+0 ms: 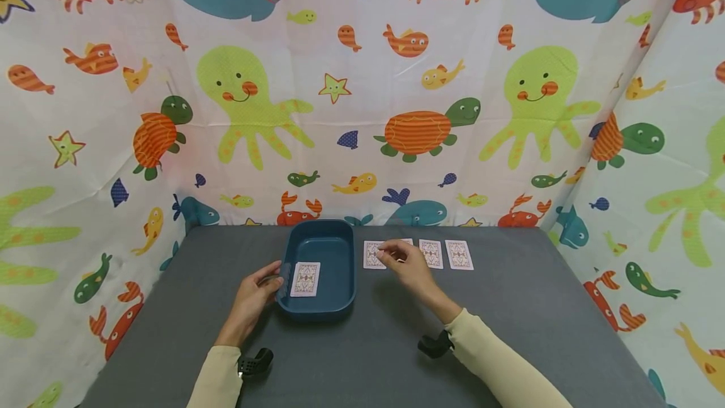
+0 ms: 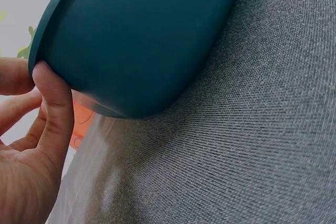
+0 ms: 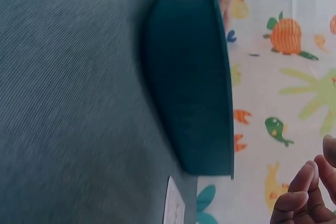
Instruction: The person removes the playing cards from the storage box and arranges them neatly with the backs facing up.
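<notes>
Left hand (image 1: 252,300) gripping the blue tray's (image 1: 320,307) rim, right hand (image 1: 409,267) pinching a card (image 1: 374,255)

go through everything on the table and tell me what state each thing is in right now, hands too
Blue tray: upright on the grey table, one card inside.
Card in tray: flat, face down.
Row of cards: face down beside the tray.
Left hand: gripping the tray's left rim.
Right hand: over the row, fingers on a card there; a grip is unclear.
</notes>
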A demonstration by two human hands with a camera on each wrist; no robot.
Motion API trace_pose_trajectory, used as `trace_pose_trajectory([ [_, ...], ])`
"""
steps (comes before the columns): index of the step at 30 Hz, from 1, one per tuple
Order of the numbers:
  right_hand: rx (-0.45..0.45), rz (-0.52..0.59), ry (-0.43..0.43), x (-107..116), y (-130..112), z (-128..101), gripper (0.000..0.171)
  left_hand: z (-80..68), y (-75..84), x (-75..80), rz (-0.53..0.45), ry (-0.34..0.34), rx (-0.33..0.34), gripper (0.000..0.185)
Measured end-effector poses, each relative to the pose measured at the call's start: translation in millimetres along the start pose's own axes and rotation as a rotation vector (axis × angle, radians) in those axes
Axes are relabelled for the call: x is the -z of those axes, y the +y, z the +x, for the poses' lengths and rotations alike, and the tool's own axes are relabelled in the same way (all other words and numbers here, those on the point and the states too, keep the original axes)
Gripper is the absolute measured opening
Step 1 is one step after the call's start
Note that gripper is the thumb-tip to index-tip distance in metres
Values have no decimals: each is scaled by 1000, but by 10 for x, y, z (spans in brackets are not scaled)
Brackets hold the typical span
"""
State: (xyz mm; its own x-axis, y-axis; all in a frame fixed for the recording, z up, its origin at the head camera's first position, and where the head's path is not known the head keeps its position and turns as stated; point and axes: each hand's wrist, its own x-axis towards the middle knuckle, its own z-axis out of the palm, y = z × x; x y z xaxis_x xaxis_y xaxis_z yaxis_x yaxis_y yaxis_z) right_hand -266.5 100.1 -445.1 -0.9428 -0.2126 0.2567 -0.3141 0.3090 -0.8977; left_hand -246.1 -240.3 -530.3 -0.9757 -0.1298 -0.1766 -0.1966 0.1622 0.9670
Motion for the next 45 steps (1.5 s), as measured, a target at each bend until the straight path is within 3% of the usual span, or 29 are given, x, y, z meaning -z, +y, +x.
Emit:
trace_pose_trajectory([
  [14,30,130,-82,-386,-250,28,21,-12,13,5,-19,-9,-8,48],
  [20,27,162,-118,-652,-80,125,21,-8,25,1,-12,-4,-8,48],
  [34,-40,130,-200,-977,-125,200,25,5,30,7,-8,5,-13,47],
  [45,-152,9,-167,-1211,-85,332,26,1,21,3,-1,0,-19,46],
])
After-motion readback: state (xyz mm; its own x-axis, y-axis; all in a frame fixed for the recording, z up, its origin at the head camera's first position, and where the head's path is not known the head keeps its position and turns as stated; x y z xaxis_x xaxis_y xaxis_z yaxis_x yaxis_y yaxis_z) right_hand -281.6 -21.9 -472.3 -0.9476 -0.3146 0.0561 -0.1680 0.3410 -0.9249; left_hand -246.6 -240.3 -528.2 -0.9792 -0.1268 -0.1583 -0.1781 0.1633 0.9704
